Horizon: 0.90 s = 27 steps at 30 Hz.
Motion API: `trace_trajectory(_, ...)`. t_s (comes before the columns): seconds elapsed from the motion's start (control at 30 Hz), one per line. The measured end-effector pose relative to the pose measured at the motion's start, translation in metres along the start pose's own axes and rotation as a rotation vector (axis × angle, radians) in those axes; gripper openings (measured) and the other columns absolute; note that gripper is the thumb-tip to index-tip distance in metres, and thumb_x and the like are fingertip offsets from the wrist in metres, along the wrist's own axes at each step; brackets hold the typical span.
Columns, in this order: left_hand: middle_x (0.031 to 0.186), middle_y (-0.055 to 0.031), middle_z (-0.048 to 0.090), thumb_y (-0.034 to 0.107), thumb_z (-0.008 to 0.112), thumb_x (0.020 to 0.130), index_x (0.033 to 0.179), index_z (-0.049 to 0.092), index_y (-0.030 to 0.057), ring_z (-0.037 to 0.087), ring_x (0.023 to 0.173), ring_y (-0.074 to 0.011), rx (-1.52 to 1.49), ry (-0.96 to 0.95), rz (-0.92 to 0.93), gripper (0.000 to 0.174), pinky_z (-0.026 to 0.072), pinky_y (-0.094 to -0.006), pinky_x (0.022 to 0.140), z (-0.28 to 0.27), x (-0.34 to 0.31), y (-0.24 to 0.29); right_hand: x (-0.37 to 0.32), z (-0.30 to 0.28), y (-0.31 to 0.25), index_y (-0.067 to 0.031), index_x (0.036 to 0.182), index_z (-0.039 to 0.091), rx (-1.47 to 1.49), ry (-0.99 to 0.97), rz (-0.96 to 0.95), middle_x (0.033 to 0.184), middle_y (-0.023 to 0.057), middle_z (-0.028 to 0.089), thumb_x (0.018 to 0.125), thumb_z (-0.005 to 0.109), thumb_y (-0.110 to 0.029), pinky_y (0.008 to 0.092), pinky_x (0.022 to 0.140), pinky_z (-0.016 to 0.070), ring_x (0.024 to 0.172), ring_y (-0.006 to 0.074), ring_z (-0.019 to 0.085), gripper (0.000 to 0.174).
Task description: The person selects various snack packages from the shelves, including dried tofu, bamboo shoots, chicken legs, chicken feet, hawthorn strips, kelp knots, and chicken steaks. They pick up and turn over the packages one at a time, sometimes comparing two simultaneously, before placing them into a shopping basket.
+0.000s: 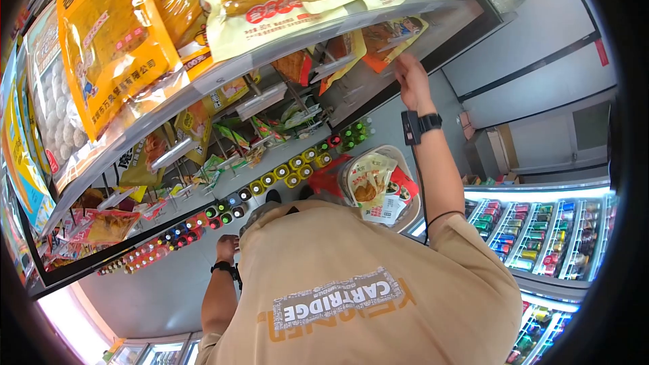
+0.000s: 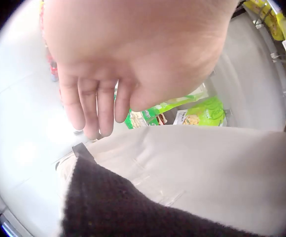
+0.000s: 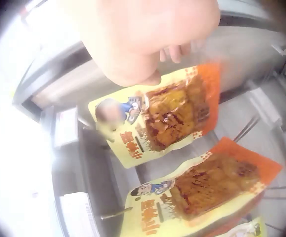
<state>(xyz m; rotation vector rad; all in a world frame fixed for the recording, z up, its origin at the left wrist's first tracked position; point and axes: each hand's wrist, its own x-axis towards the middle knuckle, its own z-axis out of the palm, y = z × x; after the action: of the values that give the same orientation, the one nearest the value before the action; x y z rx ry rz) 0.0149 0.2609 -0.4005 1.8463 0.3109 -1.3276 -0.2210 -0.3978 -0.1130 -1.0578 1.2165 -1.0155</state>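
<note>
At the shelf's right end in the head view, the right hand (image 1: pixel 414 84) is at the edge of an orange and yellow snack packet (image 1: pixel 393 39). In the right wrist view that hand (image 3: pixel 150 37) lies over the upper edge of the packet (image 3: pixel 175 116); whether its fingers grip it cannot be told. A similar packet (image 3: pixel 214 185) hangs beside it on a hook. The left hand (image 1: pixel 228 248) hangs low at the body's side, and in the left wrist view its fingers hang loose, the hand (image 2: pixel 133 54) holding nothing.
A basket (image 1: pixel 414 192) with packets in it is beside the body. Rows of bottles (image 1: pixel 267 179) stand on the floor below the shelf (image 1: pixel 223 74). Large packets (image 1: pixel 111 40) lie on the top. Lit coolers with drinks (image 1: pixel 541 233) stand at the right.
</note>
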Motion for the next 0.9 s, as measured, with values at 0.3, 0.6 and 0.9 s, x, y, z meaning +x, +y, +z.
trace_trajectory(0.3, 0.085, -0.0051, 0.069, 0.021, 0.061, 0.093, 0.091, 0.071, 0.0055, 0.066, 0.075, -0.0185, 0.506, -0.152, 0.225, 0.019, 0.0534, -0.0353, 0.068, -0.027, 0.004, 0.007, -0.102, -0.084, 0.133, -0.0047, 0.129, 0.062, 0.411, -0.245, 0.511, 0.125, 0.0083, 0.071, 0.108, 0.057, -0.020, 0.0390, 0.102, 0.0537, 0.112, 0.0240, 0.068, 0.026)
trace_trajectory(0.6, 0.106, -0.0152, 0.075, 0.034, 0.057, 0.098, 0.116, 0.068, -0.0006, 0.073, 0.094, -0.0260, 0.475, -0.190, 0.045, 0.040, 0.0593, -0.0402, 0.079, -0.025, 0.058, 0.051, -0.235, -0.135, 0.263, -0.0039, 0.120, 0.067, 0.327, 0.041, 0.734, 0.113, 0.0080, 0.073, 0.108, 0.058, -0.020, 0.0330, 0.095, 0.0558, 0.106, 0.0226, 0.070, 0.022)
trace_trajectory(0.9, 0.104, -0.0139, 0.073, 0.018, 0.054, 0.098, 0.113, 0.063, 0.0051, 0.072, 0.091, -0.0259, 0.336, -0.301, 0.079, 0.022, 0.0558, -0.0414, 0.075, -0.004, 0.091, 0.084, -0.344, -0.218, 0.320, -0.0081, 0.115, 0.066, 0.027, 0.215, 0.890, 0.103, 0.0057, 0.074, 0.103, 0.064, -0.017, 0.0336, 0.074, 0.0597, 0.093, 0.0220, 0.075, 0.016)
